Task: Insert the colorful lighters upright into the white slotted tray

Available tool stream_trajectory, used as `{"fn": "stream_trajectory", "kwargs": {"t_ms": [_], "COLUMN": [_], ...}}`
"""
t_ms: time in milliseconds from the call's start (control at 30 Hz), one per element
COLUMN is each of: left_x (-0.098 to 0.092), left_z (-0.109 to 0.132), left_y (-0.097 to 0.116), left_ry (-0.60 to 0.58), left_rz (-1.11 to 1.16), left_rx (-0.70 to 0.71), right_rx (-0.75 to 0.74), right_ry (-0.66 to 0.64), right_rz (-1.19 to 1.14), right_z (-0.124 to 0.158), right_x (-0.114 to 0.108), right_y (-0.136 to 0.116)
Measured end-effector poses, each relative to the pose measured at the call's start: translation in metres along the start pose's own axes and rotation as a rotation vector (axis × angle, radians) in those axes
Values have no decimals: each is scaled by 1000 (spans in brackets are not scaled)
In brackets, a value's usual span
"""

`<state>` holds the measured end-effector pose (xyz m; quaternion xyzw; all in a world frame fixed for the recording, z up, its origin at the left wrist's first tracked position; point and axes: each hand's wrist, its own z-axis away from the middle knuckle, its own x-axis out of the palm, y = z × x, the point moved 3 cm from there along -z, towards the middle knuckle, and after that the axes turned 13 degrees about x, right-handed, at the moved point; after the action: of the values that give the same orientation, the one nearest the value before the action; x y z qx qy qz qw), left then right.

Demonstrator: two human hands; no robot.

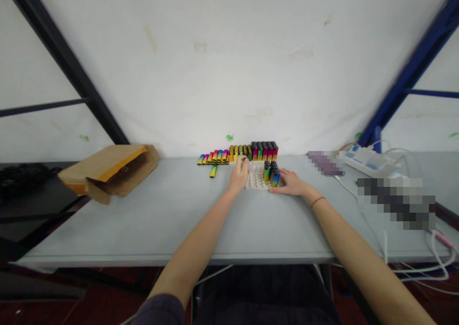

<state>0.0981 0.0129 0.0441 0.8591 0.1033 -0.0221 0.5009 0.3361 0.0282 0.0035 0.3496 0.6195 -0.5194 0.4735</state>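
Note:
A pale tray [255,181] with round holes lies on the grey table [172,220]. Several colourful cylinders with black tops [275,178] stand upright in its right part. My left hand [239,172] is at the tray's left edge, its fingers curled together; what they hold, if anything, is hidden. My right hand [292,182] rests at the tray's right side, thumb and fingers apart around the corner beside the cylinders. Behind the tray stand dark-topped cylinders [264,152] and yellow ones [240,150]. Multicoloured cylinders [215,157] lie to the left, one [213,171] in front of them.
An open cardboard box [107,167] lies on its side at the left. On the right are a white power strip [369,161], cables and pixelated objects [398,203]. The white wall [222,76] rises behind the table.

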Motion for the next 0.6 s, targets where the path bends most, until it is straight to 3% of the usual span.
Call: {"fn": "stream_trajectory", "kwargs": {"t_ms": [100, 200, 433, 600], "left_x": [0, 1, 11, 20], "left_z": [0, 0, 4, 11], "left_y": [10, 16, 12, 8], "left_ry": [-62, -136, -337, -457], "left_rz": [-197, -260, -129, -177], "left_rx": [253, 378, 305, 295], "right_rx": [0, 9, 7, 9], "right_ry": [0, 7, 10, 7], "right_rz": [2, 2, 11, 12], "right_z": [0, 0, 1, 0], "right_x": [0, 0, 0, 1], "right_y": [0, 0, -1, -1]}}
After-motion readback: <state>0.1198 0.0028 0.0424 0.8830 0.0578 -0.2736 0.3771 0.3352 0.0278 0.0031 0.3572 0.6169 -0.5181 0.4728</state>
